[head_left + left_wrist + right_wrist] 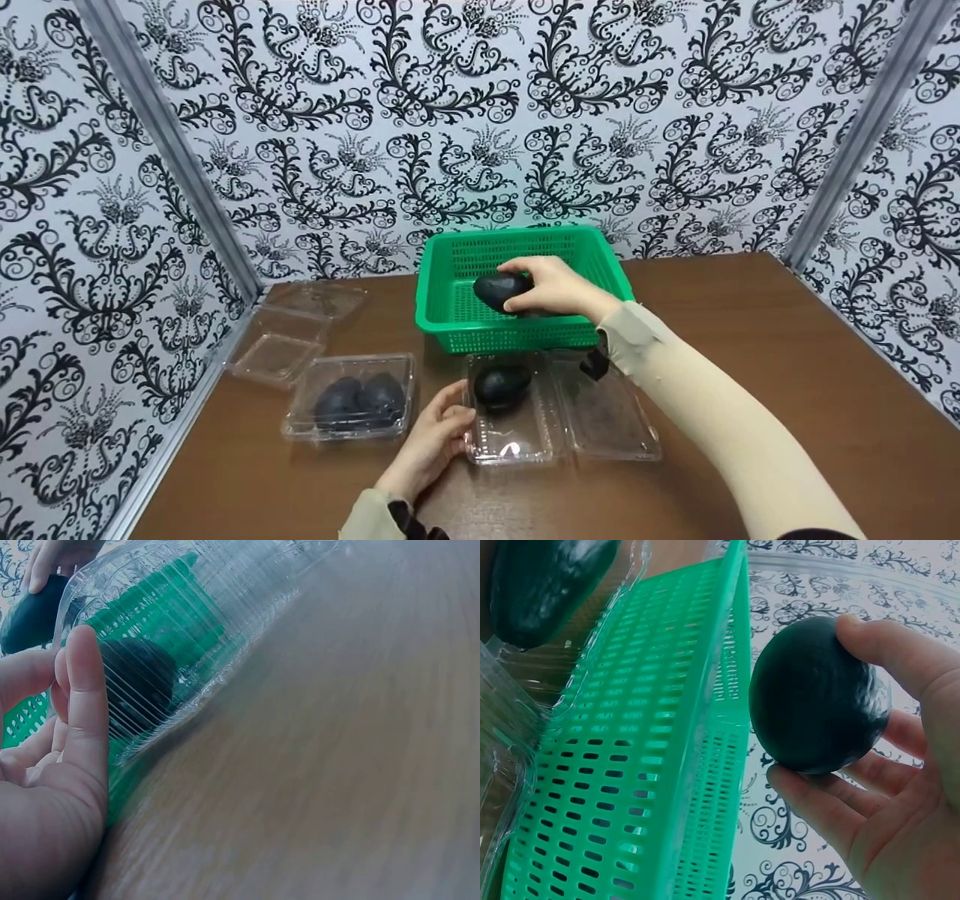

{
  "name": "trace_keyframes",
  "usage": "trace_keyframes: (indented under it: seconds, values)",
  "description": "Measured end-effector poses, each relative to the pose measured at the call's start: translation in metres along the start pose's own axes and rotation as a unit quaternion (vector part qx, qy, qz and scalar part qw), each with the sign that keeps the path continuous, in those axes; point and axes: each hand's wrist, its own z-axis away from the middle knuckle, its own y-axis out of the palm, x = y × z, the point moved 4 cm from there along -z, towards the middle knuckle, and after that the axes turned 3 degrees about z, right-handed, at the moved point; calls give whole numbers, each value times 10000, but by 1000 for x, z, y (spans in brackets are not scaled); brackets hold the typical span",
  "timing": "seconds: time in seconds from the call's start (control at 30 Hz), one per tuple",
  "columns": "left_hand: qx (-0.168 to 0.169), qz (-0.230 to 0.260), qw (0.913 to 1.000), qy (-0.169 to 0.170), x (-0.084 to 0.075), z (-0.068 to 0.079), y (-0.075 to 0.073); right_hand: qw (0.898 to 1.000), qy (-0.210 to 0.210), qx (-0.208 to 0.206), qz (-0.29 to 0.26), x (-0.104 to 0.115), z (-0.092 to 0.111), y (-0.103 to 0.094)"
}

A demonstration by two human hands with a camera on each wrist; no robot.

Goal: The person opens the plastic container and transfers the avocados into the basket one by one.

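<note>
My right hand (551, 285) grips a dark avocado (501, 291) over the green basket (431, 300). In the right wrist view, thumb and fingers curl round this avocado (817, 694), near the basket's rim. On the table in front of the basket lies a clear plastic clamshell container (514, 442), its lid (611, 420) folded out to the right. Another avocado (502, 386) rests in the far part of its tray. My left hand (439, 431) holds the container's left edge; the left wrist view shows thumb and fingers pinching the clear rim.
Left of my left hand stands a closed clear container (349, 435) with two avocados (341, 401) inside. Behind it, at the table's left edge, lies an opened clear container (281, 352). Patterned walls (480, 112) enclose the brown table (750, 337) at the back and sides.
</note>
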Motion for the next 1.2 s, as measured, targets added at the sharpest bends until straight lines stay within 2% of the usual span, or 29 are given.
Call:
trace_keyframes:
  seconds: [0.37,0.77,1.2]
  values:
    - [9,-78,10000,-5,-2,-3,1,9998,72,163,5,-8,-16,5]
    - [-79,-26,10000,9,0,-2,-2,9979,152,421,471,-14,-33,26]
    - [-59,14,10000,39,1,0,0,9981,115,490,360,-23,-33,35]
